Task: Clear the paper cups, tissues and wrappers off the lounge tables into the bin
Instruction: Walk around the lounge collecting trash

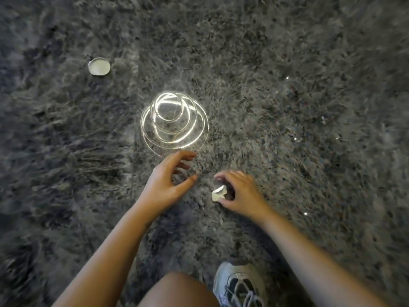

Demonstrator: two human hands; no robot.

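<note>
My right hand [241, 193] pinches a small crumpled white piece of paper [218, 193] between thumb and fingertips, low over the shaggy grey surface. Just to its left, my left hand [168, 180] hovers with fingers loosely curved and holds nothing. A white paper cup [99, 66], seen from above, stands at the upper left, well away from both hands.
Bright concentric rings of light [174, 120] glare just beyond my left hand, like a lamp's reflection. Grey shaggy carpet [287, 107] fills the view, with tiny bright specks [323, 120] on the right. My knee [177, 291] and shoe [239, 286] are at the bottom.
</note>
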